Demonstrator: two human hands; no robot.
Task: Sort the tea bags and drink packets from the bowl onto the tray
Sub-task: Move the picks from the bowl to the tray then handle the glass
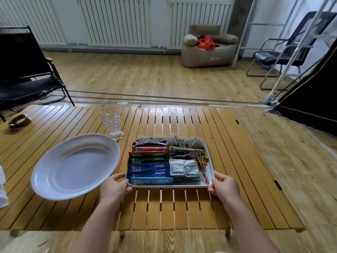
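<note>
You are in a lived-in room of a home. Around the slatted wooden table lies wood-plank flooring; white radiators line the wall beyond it, a beige inflatable armchair sits below them, and a black folding chair stands left.

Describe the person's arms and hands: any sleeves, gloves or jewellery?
Both forearms are bare as far as the view shows, with no sleeves in sight. The left hand and right hand wear no gloves, and no rings, watch or bracelets show.
</note>
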